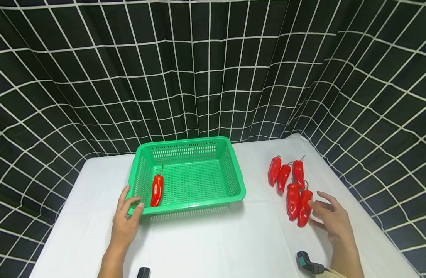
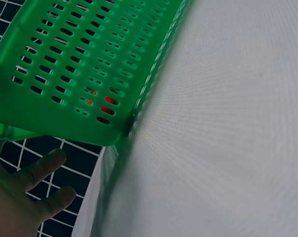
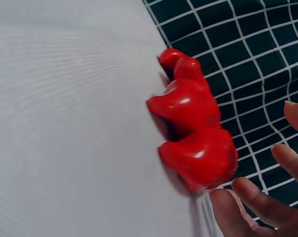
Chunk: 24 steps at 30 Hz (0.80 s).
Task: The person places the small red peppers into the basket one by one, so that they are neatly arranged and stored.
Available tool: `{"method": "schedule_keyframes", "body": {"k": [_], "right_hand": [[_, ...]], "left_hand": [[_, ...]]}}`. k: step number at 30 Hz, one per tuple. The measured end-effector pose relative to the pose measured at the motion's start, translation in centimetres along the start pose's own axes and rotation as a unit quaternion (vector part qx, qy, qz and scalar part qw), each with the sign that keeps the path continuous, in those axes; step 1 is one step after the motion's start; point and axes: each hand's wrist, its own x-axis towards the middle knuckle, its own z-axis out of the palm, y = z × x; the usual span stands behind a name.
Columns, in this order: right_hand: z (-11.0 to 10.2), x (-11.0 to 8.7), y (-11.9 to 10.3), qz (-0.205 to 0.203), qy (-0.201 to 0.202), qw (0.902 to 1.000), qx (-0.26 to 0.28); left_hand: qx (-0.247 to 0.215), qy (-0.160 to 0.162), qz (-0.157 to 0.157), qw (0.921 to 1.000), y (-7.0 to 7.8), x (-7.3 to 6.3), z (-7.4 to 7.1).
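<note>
My left hand (image 1: 125, 222) is at the near left corner of a green plastic basket (image 1: 195, 205), thumb and index finger pinching the rim there. Two other fingers (image 2: 60, 200) spread loosely past the corner in the left wrist view. Inside the basket, along its left side, lies one long red pepper (image 1: 157, 190) with its stem pointing away. On the right, my right hand (image 1: 332, 220) is spread beside the nearest red pepper (image 1: 305, 208), thumb tip right at its edge. That same pepper (image 3: 203, 160) shows just beyond the fingertips in the right wrist view.
Close by lie more red peppers (image 1: 293, 202), several in a loose cluster with stems mostly pointing back. A white cloth covers the table (image 1: 213, 243). Dark curtains (image 1: 213, 77) with a white grid hang behind and at both sides. A black wrist device (image 1: 310, 263) shows below my right hand.
</note>
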Motion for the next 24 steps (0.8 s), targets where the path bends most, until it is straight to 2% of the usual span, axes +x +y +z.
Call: {"method": "schedule_keyframes", "body": {"k": [9, 19, 24], "right_hand": [[0.4, 0.8, 0.8, 0.022, -0.014, 0.9995, -0.018], [0.7, 1.6, 1.1, 0.014, -0.024, 0.9981, -0.054], [0.8, 1.9, 0.8, 0.009, -0.045, 0.9962, -0.074]], "left_hand": [[-0.001, 0.001, -0.002, 1.0, 0.1, 0.0, 0.0], [-0.004, 0.005, 0.004, 1.0, -0.1, -0.1, 0.1], [-0.005, 0.003, 0.004, 1.0, -0.1, -0.1, 0.1]]}}
